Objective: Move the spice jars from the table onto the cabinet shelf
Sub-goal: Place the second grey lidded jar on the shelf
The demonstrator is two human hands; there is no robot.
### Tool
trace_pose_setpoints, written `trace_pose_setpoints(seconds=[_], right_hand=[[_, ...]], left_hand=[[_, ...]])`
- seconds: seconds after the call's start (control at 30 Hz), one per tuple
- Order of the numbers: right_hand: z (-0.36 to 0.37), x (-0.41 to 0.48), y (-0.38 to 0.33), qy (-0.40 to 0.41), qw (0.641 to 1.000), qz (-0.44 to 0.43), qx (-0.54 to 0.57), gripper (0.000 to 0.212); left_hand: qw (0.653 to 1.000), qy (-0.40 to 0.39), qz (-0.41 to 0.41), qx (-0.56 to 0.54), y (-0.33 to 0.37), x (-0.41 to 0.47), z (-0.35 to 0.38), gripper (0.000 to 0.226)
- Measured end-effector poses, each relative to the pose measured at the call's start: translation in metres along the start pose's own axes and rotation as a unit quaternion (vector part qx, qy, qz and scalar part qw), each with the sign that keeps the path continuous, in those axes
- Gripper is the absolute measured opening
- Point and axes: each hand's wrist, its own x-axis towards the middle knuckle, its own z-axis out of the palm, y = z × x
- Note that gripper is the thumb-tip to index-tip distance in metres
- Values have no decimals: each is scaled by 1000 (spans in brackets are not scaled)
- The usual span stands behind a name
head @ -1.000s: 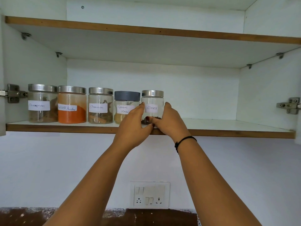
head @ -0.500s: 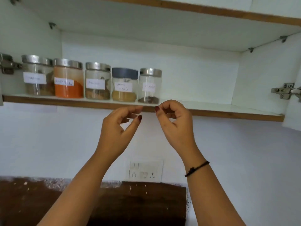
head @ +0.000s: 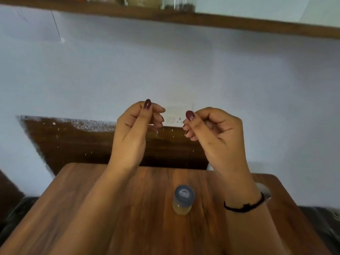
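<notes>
A small clear-glass spice jar with a grey-blue round lid point(head: 183, 199) stands upright on the brown wooden tabletop point(head: 150, 208). Its long axis is vertical, so the lid faces up towards the camera. A pale yellowish filling shows low in the glass. It is the only jar visible on the tabletop.

Both hands are above the jar and beyond it on the wall side, well apart from it. The left hand point(head: 132, 133) and the right hand point(head: 215, 133) face each other, fingers loosely curled and thumbs resting against the forefingers, with nothing held in either. The jar sits in the gap between the two forearms, closer to the right one, just beside the wrist that wears a thin black cord bracelet point(head: 244, 206). I judge the right hand to be the nearer of the two. It would have to come down and back towards the person, then close round the glass below the lid or over the lid from above.

High above the jar, on the wall side, runs the dark wooden front edge of the cabinet shelf point(head: 184, 17). The blurred bottoms of several glass jars point(head: 176, 5) are already standing on it. The lift from jar to shelf is therefore mostly upward and away from the person.
</notes>
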Motion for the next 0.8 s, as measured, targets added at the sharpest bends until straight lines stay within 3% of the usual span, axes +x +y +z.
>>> trace_pose_setpoints(seconds=[0.13, 0.27, 0.47, 0.63, 0.8], right_hand=[[-12, -29, 11, -56, 996, 63, 21, 20], [-27, -60, 22, -57, 993, 99, 25, 24], [-51, -117, 40, -116, 987, 113, -5, 7], [-95, -143, 37, -67, 983, 165, -35, 8], [-136, -156, 26, -24, 985, 158, -61, 6]], left_hand=[[998, -13, -60, 13, -30, -34, 1, 27], [993, -50, -108, 12, -48, -70, 6, 21], [976, -113, -187, 6, -61, -109, 25, 22], [960, -176, -211, 61, -59, -132, 54, 21], [954, -211, -202, 72, -50, -146, 92, 23]])
